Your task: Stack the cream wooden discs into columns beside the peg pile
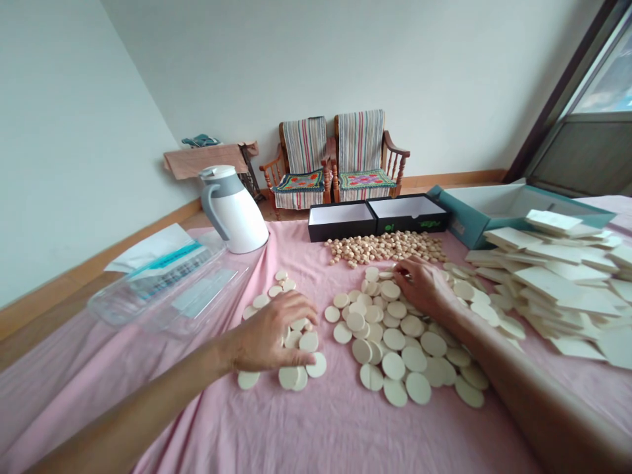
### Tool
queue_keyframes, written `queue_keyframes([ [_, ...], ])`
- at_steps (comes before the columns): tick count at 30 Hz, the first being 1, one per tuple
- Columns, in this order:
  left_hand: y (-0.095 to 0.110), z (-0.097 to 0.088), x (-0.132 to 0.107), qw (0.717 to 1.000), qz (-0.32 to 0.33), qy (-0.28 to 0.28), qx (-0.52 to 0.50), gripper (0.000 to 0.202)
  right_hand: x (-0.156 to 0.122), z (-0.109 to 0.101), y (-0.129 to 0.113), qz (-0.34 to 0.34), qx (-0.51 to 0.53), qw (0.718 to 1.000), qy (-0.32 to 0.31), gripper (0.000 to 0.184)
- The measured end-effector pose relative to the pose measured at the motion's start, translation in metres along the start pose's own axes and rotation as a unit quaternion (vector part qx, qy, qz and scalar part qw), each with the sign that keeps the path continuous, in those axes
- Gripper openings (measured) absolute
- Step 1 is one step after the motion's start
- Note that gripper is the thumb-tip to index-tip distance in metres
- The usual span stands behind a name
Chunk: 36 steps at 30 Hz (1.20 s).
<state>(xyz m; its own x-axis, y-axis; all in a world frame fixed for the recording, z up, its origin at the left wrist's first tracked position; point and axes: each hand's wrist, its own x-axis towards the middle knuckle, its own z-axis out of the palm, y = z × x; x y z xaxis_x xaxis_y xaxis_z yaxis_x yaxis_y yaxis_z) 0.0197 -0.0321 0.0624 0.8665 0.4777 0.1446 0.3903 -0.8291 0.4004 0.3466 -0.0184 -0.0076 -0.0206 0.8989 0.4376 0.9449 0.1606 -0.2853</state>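
My left hand (276,330) hovers low over a smaller group of pale wooden discs (316,364), its thumb stretched out and apart from the bent fingers. Whether it touches the discs underneath I cannot tell. At the far edge of a larger spread of round wooden discs (394,339) is my right hand (419,282), fingers curled down and pressed together. Its fingertips are partly hidden, so what they grip does not show. Just beyond them lies a heap of small wooden beads (385,247).
Two black open boxes (340,228) stand behind the beads. At right are a teal box (469,220) and a stack of square wooden pieces (557,283). A white jug (241,220) and clear plastic packaging (162,283) sit left on the pink cloth (316,434).
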Motion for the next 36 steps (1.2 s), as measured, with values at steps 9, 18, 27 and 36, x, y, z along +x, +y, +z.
queue_keyframes([
  [9, 0.009, 0.038, -0.022, 0.987, 0.068, -0.022, 0.145, 0.027, -0.001, -0.001, 0.001, -0.005, 0.003, 1.0, 0.003, 0.015],
  [18, -0.021, 0.029, 0.001, 0.988, -0.002, 0.032, 0.15, 0.017, -0.001, 0.0, 0.0, -0.005, 0.003, 1.0, 0.007, 0.016],
  [27, -0.064, 0.023, 0.018, 0.977, -0.065, 0.148, 0.139, 0.012, 0.0, 0.0, 0.0, -0.003, 0.004, 1.0, 0.003, 0.016],
  [36, -0.04, 0.023, -0.006, 0.955, -0.069, 0.265, 0.113, 0.016, 0.0, -0.024, -0.018, -0.022, 0.074, 0.997, 0.029, 0.02],
])
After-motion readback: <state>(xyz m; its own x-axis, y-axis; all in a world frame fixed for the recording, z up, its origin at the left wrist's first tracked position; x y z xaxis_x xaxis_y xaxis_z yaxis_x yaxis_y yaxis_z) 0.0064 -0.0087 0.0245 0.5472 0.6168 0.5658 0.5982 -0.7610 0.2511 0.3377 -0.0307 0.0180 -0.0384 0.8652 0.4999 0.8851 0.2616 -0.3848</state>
